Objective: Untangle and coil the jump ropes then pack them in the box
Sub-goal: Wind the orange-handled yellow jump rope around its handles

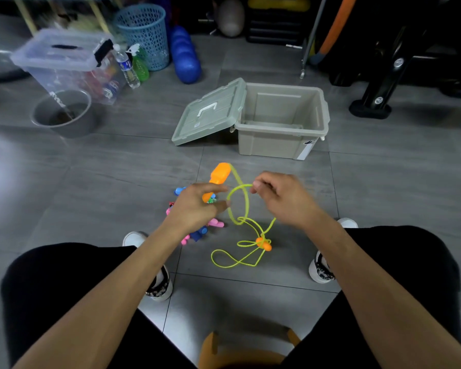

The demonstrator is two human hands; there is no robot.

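At frame centre, the left hand [197, 206] gripped a glossy orange handle [218, 177]; the right hand [280, 195] pinched the thin yellow-green cord [244, 209], looped above grey tiles. The smooth beige plastic box [280, 121] sat open, upper right.

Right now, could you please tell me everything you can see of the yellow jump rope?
The yellow rope is a thin, glossy, plastic-looking cord with orange handles. The left hand grips one handle, which points up and away; the right hand pinches the cord, holding a loop between the hands. Below, the rest hangs to the floor in tangled loops around the second handle. It is not yet coiled.
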